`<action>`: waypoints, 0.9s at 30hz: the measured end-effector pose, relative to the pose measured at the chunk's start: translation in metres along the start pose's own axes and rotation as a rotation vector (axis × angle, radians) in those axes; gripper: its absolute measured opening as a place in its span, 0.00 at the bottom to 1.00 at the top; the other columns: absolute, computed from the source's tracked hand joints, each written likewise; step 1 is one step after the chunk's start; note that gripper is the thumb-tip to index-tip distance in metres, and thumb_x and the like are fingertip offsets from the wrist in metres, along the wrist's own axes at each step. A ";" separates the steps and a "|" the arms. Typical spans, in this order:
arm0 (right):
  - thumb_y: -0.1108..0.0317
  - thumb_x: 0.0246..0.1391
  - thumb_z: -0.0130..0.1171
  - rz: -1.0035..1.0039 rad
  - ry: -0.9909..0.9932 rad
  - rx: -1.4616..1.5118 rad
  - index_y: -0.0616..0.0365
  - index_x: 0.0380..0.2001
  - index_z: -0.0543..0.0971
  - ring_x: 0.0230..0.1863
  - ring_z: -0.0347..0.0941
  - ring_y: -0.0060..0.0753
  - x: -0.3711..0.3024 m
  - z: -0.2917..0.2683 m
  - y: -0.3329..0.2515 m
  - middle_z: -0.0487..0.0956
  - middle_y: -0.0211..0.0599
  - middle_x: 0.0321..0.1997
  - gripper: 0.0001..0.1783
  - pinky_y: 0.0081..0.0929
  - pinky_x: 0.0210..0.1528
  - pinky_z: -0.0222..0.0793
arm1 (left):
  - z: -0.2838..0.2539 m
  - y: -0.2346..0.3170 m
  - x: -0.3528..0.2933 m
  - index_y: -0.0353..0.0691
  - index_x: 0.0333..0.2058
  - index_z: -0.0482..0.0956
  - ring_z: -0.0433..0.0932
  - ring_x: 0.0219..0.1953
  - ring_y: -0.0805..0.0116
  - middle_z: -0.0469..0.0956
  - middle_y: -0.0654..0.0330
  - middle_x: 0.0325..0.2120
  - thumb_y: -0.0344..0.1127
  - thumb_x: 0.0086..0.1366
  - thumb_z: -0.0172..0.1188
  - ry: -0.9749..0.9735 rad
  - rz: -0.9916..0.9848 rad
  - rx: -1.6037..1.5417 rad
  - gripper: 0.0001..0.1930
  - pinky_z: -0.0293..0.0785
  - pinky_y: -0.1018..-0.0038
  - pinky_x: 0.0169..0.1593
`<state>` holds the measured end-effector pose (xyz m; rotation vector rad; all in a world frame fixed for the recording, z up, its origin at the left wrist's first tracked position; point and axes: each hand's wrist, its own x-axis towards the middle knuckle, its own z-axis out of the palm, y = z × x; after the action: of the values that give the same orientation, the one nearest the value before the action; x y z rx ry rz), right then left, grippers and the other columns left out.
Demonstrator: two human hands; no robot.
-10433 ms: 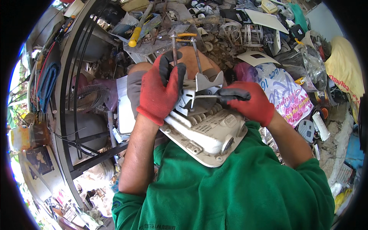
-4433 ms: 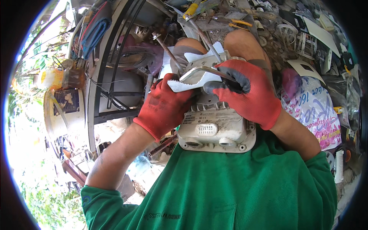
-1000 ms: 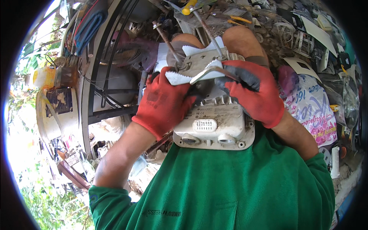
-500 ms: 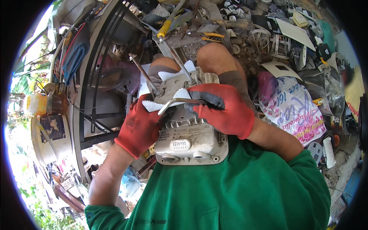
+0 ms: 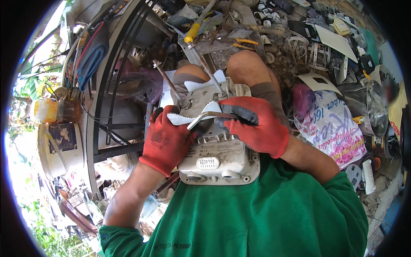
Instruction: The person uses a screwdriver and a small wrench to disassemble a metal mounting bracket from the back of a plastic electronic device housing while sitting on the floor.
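An off-white, dirt-stained metal housing rests on my lap, with cooling fins, a small oval vent and round ports on its near end. Two long threaded rods, the left rod and the right rod, stick up from its far part. A toothed metal bracket is held above the housing, seen nearly edge-on. My right hand, in a red glove with dark fingertips, pinches its right end. My left hand, gloved alike, closes at its left end; its fingertips are partly hidden. Another toothed bracket lies around the rods.
A black metal frame stands close at my left, with a fan behind it. A yellow-handled tool lies ahead beyond the rods. Scrap covers the ground ahead and right, including a printed plastic bag and a white panel.
The whole view has shifted slightly, so the hands and housing sit a little further right. Both hands keep the bracket in almost the same pose over the housing.
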<state>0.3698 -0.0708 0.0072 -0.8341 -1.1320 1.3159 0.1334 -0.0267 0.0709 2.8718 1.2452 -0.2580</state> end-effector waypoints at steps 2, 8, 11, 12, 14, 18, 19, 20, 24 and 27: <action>0.78 0.54 0.61 -0.033 -0.003 -0.021 0.65 0.49 0.80 0.33 0.79 0.21 0.000 -0.002 0.003 0.83 0.39 0.34 0.17 0.23 0.35 0.76 | -0.014 0.003 0.002 0.44 0.53 0.79 0.66 0.62 0.39 0.76 0.49 0.53 0.29 0.55 0.66 -0.041 0.011 -0.112 0.24 0.66 0.47 0.63; 0.78 0.55 0.61 -0.098 -0.030 -0.061 0.66 0.50 0.80 0.33 0.79 0.20 0.003 -0.005 0.002 0.83 0.38 0.34 0.17 0.22 0.35 0.76 | -0.015 -0.013 0.001 0.44 0.53 0.78 0.68 0.61 0.40 0.75 0.49 0.55 0.31 0.57 0.66 -0.016 0.164 -0.044 0.24 0.66 0.48 0.63; 0.78 0.55 0.60 -0.099 -0.035 -0.053 0.66 0.50 0.79 0.33 0.78 0.19 0.002 -0.003 0.002 0.83 0.38 0.35 0.17 0.22 0.35 0.76 | -0.008 -0.006 0.000 0.46 0.54 0.78 0.68 0.61 0.41 0.76 0.51 0.54 0.32 0.58 0.66 -0.016 0.083 0.055 0.23 0.66 0.47 0.63; 0.78 0.56 0.60 -0.097 -0.036 -0.039 0.66 0.50 0.79 0.34 0.78 0.19 0.000 -0.001 0.002 0.83 0.37 0.35 0.17 0.22 0.35 0.76 | -0.005 -0.006 -0.001 0.49 0.51 0.81 0.69 0.60 0.43 0.77 0.50 0.52 0.35 0.58 0.66 -0.011 0.083 0.080 0.20 0.66 0.48 0.63; 0.78 0.56 0.60 -0.074 -0.032 -0.011 0.66 0.50 0.79 0.34 0.78 0.18 -0.002 0.001 0.003 0.83 0.36 0.35 0.17 0.21 0.35 0.76 | 0.000 -0.007 -0.003 0.55 0.45 0.87 0.71 0.58 0.45 0.78 0.47 0.48 0.40 0.60 0.65 -0.001 0.083 0.128 0.13 0.65 0.48 0.61; 0.77 0.56 0.60 -0.123 -0.054 -0.125 0.66 0.51 0.80 0.32 0.77 0.17 -0.002 -0.004 0.007 0.84 0.35 0.35 0.18 0.20 0.34 0.75 | -0.003 -0.003 -0.002 0.50 0.45 0.86 0.70 0.59 0.43 0.81 0.47 0.45 0.39 0.60 0.65 -0.005 0.067 -0.066 0.14 0.68 0.49 0.59; 0.77 0.56 0.60 -0.108 -0.054 -0.100 0.66 0.51 0.80 0.32 0.77 0.17 -0.002 -0.005 0.007 0.84 0.35 0.35 0.18 0.19 0.34 0.75 | -0.001 -0.005 -0.002 0.49 0.46 0.85 0.70 0.59 0.43 0.81 0.48 0.45 0.38 0.59 0.65 -0.004 0.082 -0.114 0.15 0.69 0.50 0.59; 0.77 0.56 0.60 -0.093 -0.054 -0.076 0.65 0.51 0.80 0.31 0.76 0.16 -0.002 -0.006 0.007 0.84 0.35 0.35 0.18 0.19 0.34 0.75 | 0.003 -0.010 -0.003 0.48 0.47 0.84 0.70 0.59 0.43 0.81 0.49 0.45 0.38 0.59 0.65 -0.003 0.097 -0.161 0.16 0.69 0.51 0.58; 0.76 0.57 0.61 -0.113 -0.016 -0.042 0.65 0.51 0.80 0.31 0.76 0.15 -0.005 -0.001 0.013 0.84 0.36 0.35 0.18 0.19 0.34 0.75 | 0.003 -0.012 -0.003 0.47 0.51 0.81 0.70 0.59 0.42 0.81 0.50 0.46 0.35 0.58 0.65 0.019 0.169 -0.059 0.20 0.71 0.54 0.56; 0.76 0.57 0.60 -0.052 -0.030 -0.053 0.65 0.51 0.80 0.32 0.77 0.15 -0.005 -0.003 0.010 0.85 0.37 0.36 0.18 0.19 0.35 0.75 | 0.009 -0.003 0.002 0.46 0.51 0.81 0.71 0.58 0.42 0.80 0.45 0.45 0.33 0.57 0.64 0.042 0.078 -0.052 0.20 0.72 0.54 0.55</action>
<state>0.3705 -0.0742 -0.0043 -0.8205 -1.2086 1.2641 0.1308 -0.0237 0.0619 2.8879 1.1250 -0.1632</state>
